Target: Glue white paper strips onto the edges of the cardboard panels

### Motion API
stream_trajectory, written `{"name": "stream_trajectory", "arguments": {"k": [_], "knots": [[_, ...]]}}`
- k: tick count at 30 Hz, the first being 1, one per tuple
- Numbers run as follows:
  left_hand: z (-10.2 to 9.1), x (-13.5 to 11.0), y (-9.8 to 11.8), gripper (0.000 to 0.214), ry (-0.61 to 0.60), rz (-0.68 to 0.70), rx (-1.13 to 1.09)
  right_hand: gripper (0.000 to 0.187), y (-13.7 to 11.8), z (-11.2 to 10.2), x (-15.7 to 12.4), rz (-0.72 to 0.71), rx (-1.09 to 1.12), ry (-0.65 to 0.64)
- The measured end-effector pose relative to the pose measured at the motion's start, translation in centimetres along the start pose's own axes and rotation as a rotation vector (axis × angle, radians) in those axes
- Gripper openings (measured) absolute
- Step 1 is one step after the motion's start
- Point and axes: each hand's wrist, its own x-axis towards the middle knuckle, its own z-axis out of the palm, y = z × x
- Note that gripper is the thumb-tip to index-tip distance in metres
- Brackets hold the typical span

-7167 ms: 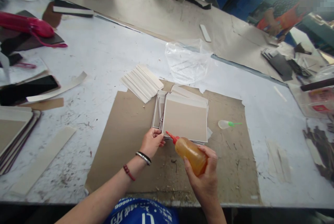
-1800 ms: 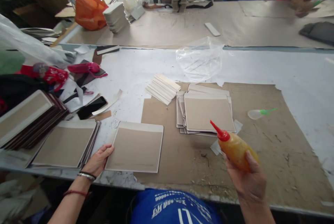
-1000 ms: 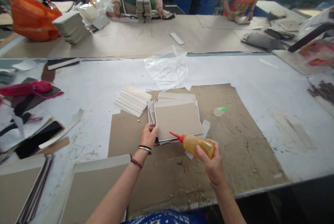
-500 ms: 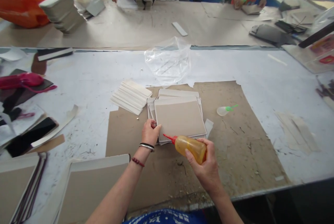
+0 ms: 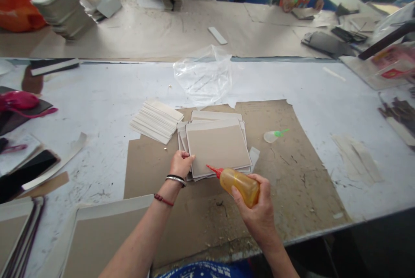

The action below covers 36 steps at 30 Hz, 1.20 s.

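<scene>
A small stack of beige, pale-edged panels [image 5: 217, 144] lies in front of me on a brown cardboard sheet [image 5: 298, 183]. My left hand [image 5: 181, 164] pinches the left edge of the top panel near its lower corner, thumb on top. In my right hand [image 5: 259, 204] is a squeeze glue bottle [image 5: 240, 186] with amber contents, tilted so its red nozzle points left. The nozzle tip is over the lower part of the top panel; whether it touches cannot be made out. Beside the stack, on the left, lies a fanned pile of white strips [image 5: 157, 121].
A small clear bottle with green tip [image 5: 271, 135] lies to the right. Beyond the stack is a crumpled plastic bag [image 5: 204, 75]. More panels [image 5: 106, 234] lie at lower left, near a black phone-like object [image 5: 30, 170]. Across the table, a person's hands [image 5: 287, 6] hold a flat piece.
The bottle's nozzle has shifted slightly right along the panel's lower edge. My left hand keeps its pinch on the panel. The whole view has swung a little to the right.
</scene>
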Motion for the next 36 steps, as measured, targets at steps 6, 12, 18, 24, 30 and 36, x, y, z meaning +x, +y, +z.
{"name": "stream_trajectory", "arguments": {"k": [6, 12, 18, 24, 30, 36], "knots": [[-0.1, -0.7, 0.9, 0.016, -0.009, -0.007, -0.039, 0.038, -0.7, 0.6, -0.6, -0.053, 0.003, -0.039], [0.1, -0.9, 0.9, 0.016, -0.028, -0.030, -0.131, 0.040, -0.1, 0.1, -1.0, -0.063, -0.023, -0.015], [0.6, -1.4, 1.0, 0.021, -0.083, -0.048, -0.265, 0.039, 0.8, -1.3, -0.8, -0.060, -0.105, 0.085], [0.7, -1.4, 0.9, 0.024, -0.098, -0.059, -0.295, 0.040, 2.4, -2.9, -0.2, -0.035, -0.168, 0.197], [0.7, -1.3, 0.7, 0.021, -0.084, -0.061, -0.276, 0.039, 3.7, -4.3, 0.3, -0.019, -0.206, 0.287], [0.7, -1.2, 0.3, 0.020, -0.092, -0.057, -0.258, 0.042, 4.9, -5.2, 1.2, -0.016, -0.237, 0.370]]}}
